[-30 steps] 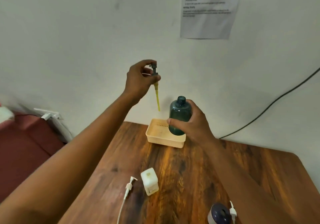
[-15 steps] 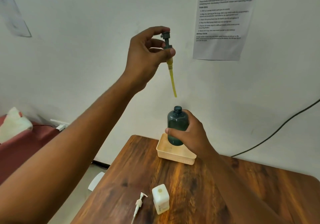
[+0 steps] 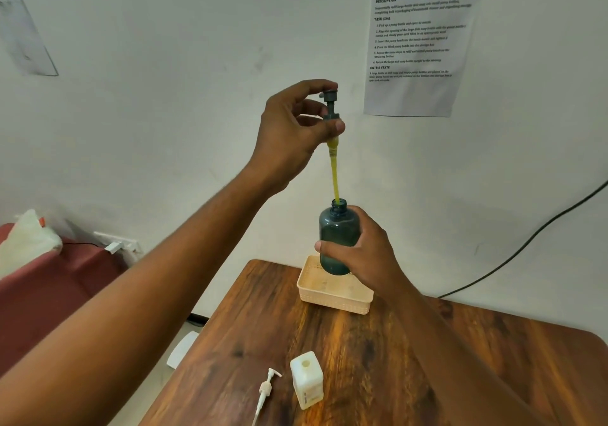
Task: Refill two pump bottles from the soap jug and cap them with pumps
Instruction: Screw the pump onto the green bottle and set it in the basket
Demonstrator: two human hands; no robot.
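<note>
My right hand [image 3: 368,251] grips a dark teal pump bottle [image 3: 337,233], held upright in the air above a cream basket [image 3: 332,295]. My left hand [image 3: 296,136] pinches a dark pump head [image 3: 330,105] from above; its yellow dip tube [image 3: 334,175] hangs straight down with the tip just inside the bottle's open neck. A small white square bottle [image 3: 307,379] stands uncapped on the wooden table [image 3: 378,343], and a white pump [image 3: 265,392] lies to its left.
The basket sits at the table's far edge by the white wall. A black cable [image 3: 526,244] runs down the wall at right. A printed task sheet [image 3: 418,37] hangs above. A red seat [image 3: 42,281] stands at left, beyond the table.
The left hand has brought the pump down over the bottle, so the tube tip has entered the neck. The right hand has kept the bottle above the basket. The view has tilted upward.
</note>
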